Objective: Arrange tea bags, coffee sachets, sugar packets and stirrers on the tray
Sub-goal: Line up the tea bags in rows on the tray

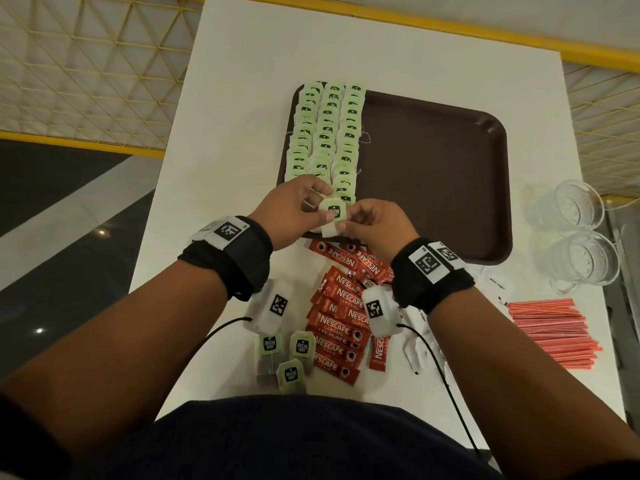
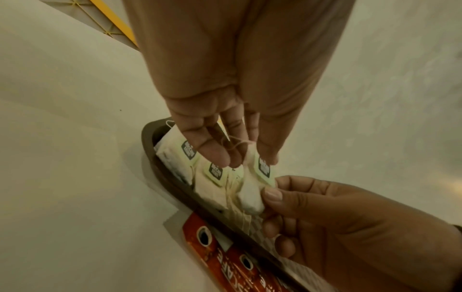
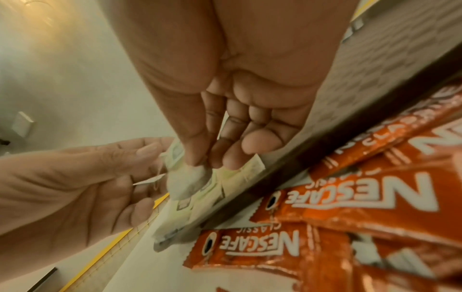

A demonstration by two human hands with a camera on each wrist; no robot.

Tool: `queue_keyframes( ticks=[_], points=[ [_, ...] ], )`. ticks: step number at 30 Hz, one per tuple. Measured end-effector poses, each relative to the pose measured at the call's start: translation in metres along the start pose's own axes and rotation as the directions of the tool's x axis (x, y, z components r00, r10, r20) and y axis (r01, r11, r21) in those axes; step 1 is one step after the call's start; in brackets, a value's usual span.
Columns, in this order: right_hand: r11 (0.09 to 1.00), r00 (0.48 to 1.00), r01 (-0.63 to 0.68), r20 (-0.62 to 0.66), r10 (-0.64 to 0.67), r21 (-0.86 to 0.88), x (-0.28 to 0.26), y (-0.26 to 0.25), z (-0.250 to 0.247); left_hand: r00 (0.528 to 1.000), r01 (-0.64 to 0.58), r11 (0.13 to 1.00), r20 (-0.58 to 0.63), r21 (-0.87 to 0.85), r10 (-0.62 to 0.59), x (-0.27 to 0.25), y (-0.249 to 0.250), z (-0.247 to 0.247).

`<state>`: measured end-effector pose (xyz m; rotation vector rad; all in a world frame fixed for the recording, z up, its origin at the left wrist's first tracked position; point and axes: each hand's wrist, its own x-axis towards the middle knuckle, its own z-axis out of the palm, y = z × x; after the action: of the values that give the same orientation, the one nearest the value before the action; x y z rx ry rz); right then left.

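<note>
Over the near left corner of the brown tray (image 1: 433,174), both hands hold one tea bag (image 1: 331,216) with a green tag. My left hand (image 1: 320,206) pinches its tag end (image 2: 262,170), and the string loops between those fingers. My right hand (image 1: 346,221) pinches the white pouch (image 3: 185,177). Three columns of overlapping tea bags (image 1: 325,133) fill the tray's left side. Red coffee sachets (image 1: 343,317) lie heaped on the table below my hands. Three loose tea bags (image 1: 287,355) sit near my body. Red stirrers (image 1: 550,330) and white sugar packets (image 1: 420,351) lie to the right.
Two clear glass cups (image 1: 575,237) stand at the table's right edge beside the tray. The white table (image 1: 242,98) is bordered by yellow railing and mesh. The tray's right two thirds is bare brown surface.
</note>
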<state>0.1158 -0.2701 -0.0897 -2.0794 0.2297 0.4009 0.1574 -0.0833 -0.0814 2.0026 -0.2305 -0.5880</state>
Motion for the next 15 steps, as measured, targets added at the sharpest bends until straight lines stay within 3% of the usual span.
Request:
queue_keyframes(
  ticks=[10, 15],
  points=[
    [0.945, 0.978, -0.2, -0.105, 0.178, -0.258, 0.02, 0.01, 0.001, 0.997, 0.02, 0.996, -0.075, 0.09, -0.013, -0.016, -0.014, -0.021],
    [0.941, 0.963, -0.226, -0.205, 0.177, -0.253, 0.011, 0.003, 0.001, 0.998, 0.024, 0.994, -0.053, 0.11, -0.018, -0.034, -0.019, -0.038]
  ],
)
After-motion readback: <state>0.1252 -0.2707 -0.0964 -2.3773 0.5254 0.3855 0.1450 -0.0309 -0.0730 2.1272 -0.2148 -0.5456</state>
